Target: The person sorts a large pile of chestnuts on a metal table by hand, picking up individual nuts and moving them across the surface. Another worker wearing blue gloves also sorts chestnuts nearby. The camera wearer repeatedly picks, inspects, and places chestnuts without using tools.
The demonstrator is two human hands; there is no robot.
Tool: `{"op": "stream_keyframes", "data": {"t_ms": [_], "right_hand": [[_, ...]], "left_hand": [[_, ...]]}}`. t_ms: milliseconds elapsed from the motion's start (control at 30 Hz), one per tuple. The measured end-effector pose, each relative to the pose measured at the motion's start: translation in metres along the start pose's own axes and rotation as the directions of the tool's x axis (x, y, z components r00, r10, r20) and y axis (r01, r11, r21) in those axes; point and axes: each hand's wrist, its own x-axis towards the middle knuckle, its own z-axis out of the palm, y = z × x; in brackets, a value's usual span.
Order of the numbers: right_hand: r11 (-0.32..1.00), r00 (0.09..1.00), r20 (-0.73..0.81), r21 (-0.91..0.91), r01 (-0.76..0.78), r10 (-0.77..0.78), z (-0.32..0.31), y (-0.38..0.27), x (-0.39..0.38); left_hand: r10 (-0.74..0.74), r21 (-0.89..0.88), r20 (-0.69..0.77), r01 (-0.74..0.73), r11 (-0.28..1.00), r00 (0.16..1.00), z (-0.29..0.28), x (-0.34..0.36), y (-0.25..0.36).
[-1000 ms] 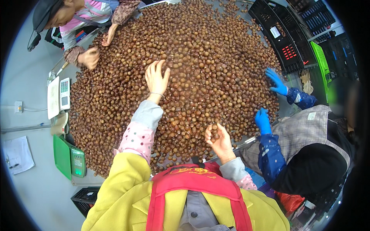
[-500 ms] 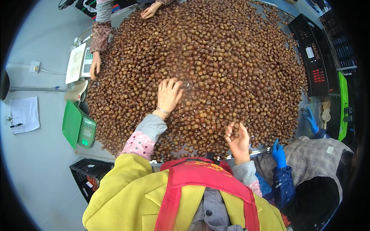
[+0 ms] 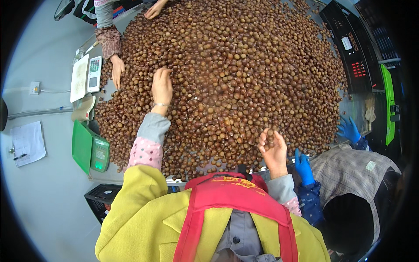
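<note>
A large heap of round brown nuts [image 3: 227,78] covers a metal table. My left hand [image 3: 162,87] reaches into the heap left of the middle, its fingers bent and close together; what is under its fingertips is hidden. My right hand [image 3: 273,150], nearer the front edge at the right, is turned palm up with curled fingers around brown nuts [image 3: 270,135]. A grey-and-pink dotted sleeve shows on each of my arms.
Along the left stand a white scale [image 3: 91,74], a green scale [image 3: 99,155] and a black crate [image 3: 98,192]. Black crates [image 3: 349,48] line the right. A co-worker's hand [image 3: 117,70] touches the far-left heap; another co-worker's blue-gloved hands [image 3: 347,129] are at the lower right.
Since half a second ago my left hand has moved up and left, its fingers drawing together. My right hand has shifted slightly. The view has swung since a second ago.
</note>
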Motion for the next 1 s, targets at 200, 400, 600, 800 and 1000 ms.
{"op": "stream_keyframes", "data": {"t_ms": [200,400,600,800,1000], "right_hand": [[0.941,0.957,0.011,0.182,0.284,-0.291,-0.009,-0.055,-0.001],[0.926,0.942,-0.103,0.176,0.333,-0.319,-0.029,-0.059,-0.018],[0.913,0.928,0.043,0.203,0.354,-0.369,-0.033,-0.051,-0.016],[0.892,0.892,0.006,0.039,0.451,-0.451,-0.029,-0.051,-0.033],[0.901,0.897,0.084,0.050,0.431,-0.434,-0.038,-0.038,-0.038]], "left_hand": [[0.064,-0.073,0.065,-0.059,0.996,0.996,0.052,0.022,0.004],[-0.005,0.123,0.322,-0.037,0.992,0.947,0.080,0.048,-0.025],[0.096,0.144,0.412,-0.169,0.975,0.906,0.095,0.059,-0.041],[-0.038,0.354,0.540,-0.186,0.917,0.841,0.098,0.061,-0.032],[-0.119,-0.073,0.267,0.144,0.987,0.956,0.033,0.031,0.032]]}}
